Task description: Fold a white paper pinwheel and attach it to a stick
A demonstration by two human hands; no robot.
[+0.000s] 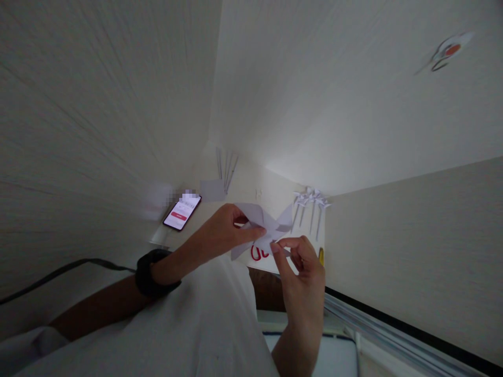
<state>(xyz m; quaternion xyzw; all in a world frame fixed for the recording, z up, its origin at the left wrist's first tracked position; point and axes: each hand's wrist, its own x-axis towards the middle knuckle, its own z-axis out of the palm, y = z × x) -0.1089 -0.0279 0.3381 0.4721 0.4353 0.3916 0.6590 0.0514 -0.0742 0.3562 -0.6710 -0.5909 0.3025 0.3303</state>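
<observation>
My left hand (231, 228) grips a white paper pinwheel (257, 213), its thumb pressed near the middle where the folded blades meet. Close to that middle, thumb and forefinger of my right hand (301, 264) pinch the lower right part of the same paper. The exact spot between those fingertips is partly hidden. Right under the paper, red loops (258, 253) that look like scissors handles show on the white table (247, 180). Several finished-looking white pinwheels on sticks (313, 201) lie at the table's right side.
A lit phone (182, 212) lies at the table's left. Behind it are a square paper sheet (212, 190) and several thin sticks (228, 167). Something yellow (321, 256) sits at the right edge. Walls close in on the left and back; a hook (448, 52) hangs there.
</observation>
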